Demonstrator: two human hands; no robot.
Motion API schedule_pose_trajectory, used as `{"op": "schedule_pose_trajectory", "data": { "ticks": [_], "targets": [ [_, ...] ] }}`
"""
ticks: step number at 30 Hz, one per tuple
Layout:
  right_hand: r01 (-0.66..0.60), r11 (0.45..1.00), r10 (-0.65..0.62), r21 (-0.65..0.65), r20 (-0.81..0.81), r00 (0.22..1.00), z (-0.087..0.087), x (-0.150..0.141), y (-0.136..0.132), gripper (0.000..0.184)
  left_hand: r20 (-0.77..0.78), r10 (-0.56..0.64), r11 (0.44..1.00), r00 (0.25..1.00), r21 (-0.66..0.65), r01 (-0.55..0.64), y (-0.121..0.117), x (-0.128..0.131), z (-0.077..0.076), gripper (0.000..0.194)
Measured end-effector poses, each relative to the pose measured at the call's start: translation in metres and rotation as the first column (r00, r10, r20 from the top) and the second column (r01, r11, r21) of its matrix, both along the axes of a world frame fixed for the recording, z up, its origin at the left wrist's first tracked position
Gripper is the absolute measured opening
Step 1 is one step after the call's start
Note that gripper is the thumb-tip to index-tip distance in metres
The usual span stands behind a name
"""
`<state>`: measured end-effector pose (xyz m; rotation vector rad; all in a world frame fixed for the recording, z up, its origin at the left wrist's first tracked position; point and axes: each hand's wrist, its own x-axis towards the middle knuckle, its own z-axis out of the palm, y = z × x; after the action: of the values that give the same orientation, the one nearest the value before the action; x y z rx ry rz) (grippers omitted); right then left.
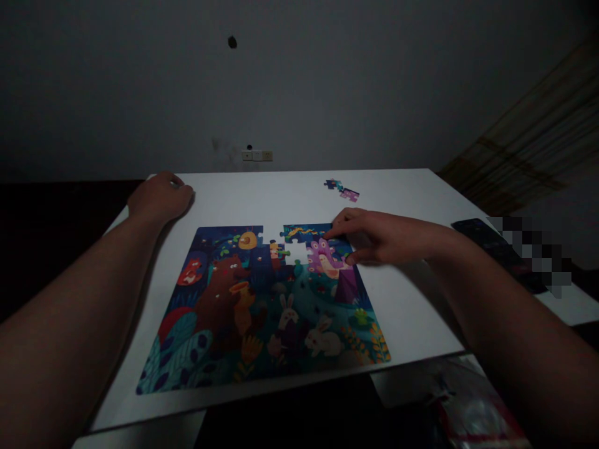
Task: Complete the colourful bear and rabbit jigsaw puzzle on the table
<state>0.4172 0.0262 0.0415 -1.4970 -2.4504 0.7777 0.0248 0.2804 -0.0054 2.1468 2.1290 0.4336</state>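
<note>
A jigsaw puzzle (276, 312) with a bear, rabbits and other forest animals lies on the white table, with gaps in its upper middle that show the table. At the puzzle's upper right edge, my right hand (381, 237) has its thumb and index finger bent around a puzzle piece (334, 254) with a purple creature on it. That piece lies flat among its neighbours; the hand partly covers its right side. My left hand (160, 198) rests loosely closed at the table's far left corner, apart from the puzzle, with nothing visible in it.
Beyond the puzzle lie a few loose pieces (349, 194) close together. A dark phone (496, 252) is at the table's right side. A clear plastic bag (482, 405) sits below the front edge. The wall behind has sockets (257, 156).
</note>
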Motion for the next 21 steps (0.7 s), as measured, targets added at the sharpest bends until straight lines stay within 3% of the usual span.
{"op": "schedule_pose_trajectory", "data": {
  "ticks": [5,13,18,21],
  "targets": [
    [0.006,1.000,-0.005,0.027,-0.034,0.999,0.000,0.000,0.001,0.046,0.024,-0.021,1.000,0.999,-0.004,0.021,0.001,-0.001,-0.001,0.080],
    [0.047,0.999,-0.047,-0.025,-0.018,0.999,0.004,-0.003,-0.002,0.044,-0.049,0.027,0.999,0.998,-0.019,-0.027,-0.002,0.005,0.004,0.046],
    [0.126,0.989,-0.140,-0.077,-0.229,0.963,0.009,-0.015,-0.001,0.019,-0.041,0.005,1.000,0.999,0.012,-0.005,-0.003,0.004,0.004,0.043],
    [0.153,0.984,-0.175,-0.090,-0.337,0.925,0.006,-0.039,0.006,0.030,-0.032,0.001,1.000,0.999,0.005,-0.001,-0.004,0.002,0.004,0.040]
  ]
}}
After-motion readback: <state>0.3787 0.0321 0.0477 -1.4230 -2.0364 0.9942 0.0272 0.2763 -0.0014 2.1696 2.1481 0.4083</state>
